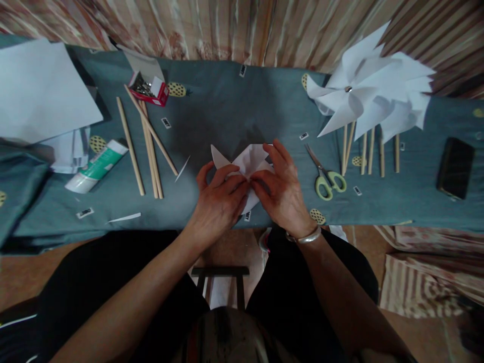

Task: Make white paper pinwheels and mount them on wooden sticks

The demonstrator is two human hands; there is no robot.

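Observation:
A white paper pinwheel point(257, 157), its points folded in toward the middle, is held between both hands over the front of the table. My left hand point(224, 194) is closed on its left side, fingertips pressed near the centre. From the right, my right hand point(278, 186) pinches the centre with thumb and forefinger, its other fingers bent over the far edge. The fingertips hide the pinwheel's middle, so I cannot see whether a fastener is there. Green-handled scissors point(325, 176) lie to the right of my right hand.
Finished pinwheels point(363, 85) on sticks lie at the back right, near a dark phone point(456, 168). On the left are wooden sticks point(151, 151), a red box of metal fasteners point(149, 91), a green-and-white tube point(98, 166), and paper sheets point(45, 96). Paper scraps point(124, 218) lie about.

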